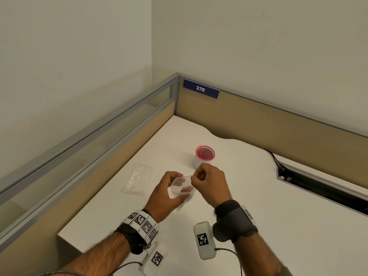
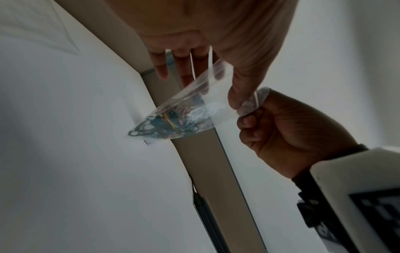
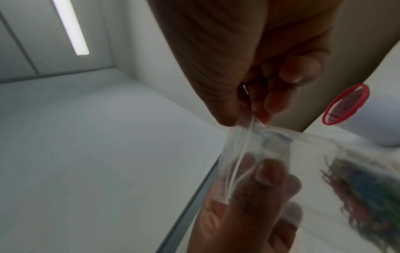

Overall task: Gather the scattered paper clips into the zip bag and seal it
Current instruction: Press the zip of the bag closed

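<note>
I hold the zip bag (image 1: pixel 182 189) above the white desk (image 1: pixel 258 196), at about 6 o'clock from the red-rimmed cup (image 1: pixel 205 156). My left hand (image 1: pixel 166 198) grips the bag's body, fingers curled behind the film. My right hand (image 1: pixel 209 183) pinches the bag's top edge between thumb and forefinger, its other fingers curled in. The paper clips (image 2: pixel 166 125) sit bunched in the bag's low corner. A second, flat bag (image 1: pixel 137 181) lies on the desk at 9 o'clock from my hands.

I judge the sealing under way. The risk: the zip tracks look parted near my left thumb (image 3: pixel 255 188), so pinching misaligned strips could leave a gap. Tilting the bag then could spill clips out.
</note>
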Motion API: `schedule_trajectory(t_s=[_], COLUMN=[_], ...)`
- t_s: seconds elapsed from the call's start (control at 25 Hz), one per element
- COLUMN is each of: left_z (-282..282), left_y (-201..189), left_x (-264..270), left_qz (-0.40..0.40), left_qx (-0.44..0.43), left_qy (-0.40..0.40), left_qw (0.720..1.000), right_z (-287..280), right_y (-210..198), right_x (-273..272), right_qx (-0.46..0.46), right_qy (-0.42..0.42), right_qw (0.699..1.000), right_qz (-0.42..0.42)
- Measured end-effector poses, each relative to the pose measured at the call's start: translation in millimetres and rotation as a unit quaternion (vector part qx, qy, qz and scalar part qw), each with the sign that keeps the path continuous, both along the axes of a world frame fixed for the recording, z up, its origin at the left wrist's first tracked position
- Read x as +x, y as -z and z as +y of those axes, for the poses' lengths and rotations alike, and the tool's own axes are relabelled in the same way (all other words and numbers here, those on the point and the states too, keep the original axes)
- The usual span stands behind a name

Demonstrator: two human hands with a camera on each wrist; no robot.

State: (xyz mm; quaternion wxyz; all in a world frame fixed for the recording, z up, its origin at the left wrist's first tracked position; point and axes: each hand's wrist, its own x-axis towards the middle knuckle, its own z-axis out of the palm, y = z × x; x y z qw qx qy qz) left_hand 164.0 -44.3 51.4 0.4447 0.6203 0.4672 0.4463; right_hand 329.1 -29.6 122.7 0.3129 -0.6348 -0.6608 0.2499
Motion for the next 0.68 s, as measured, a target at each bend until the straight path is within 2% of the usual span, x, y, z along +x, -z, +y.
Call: schedule_trajectory(t_s=[0.12,0.28,0.56,0.68], left_z=[-1,4,17,20], left_y=[-1,-3,-13,-11], left_x=[-8,-10,-6,-6], left_qz=[0.009,0.018,-0.013,-0.02], left_qx=[0.004,0.014,0.001,-0.004], left_qy=[-0.055,-0.071,-0.073,-0.055], left_qw=[0.998,0.997,0.997,0.998], right_z=[0,0,-3,-4], right_y=[3,13,20,29], right_x=[-1,-1,26,31], right_qx=[-0.003,-0.008,-0.027,-0.05], right_qy=[0.04,0.058,0.01,-0.033], right_qw=[0.998,0.993,0.986,0.989], right_qz=[0.055,0.098,0.167,0.136])
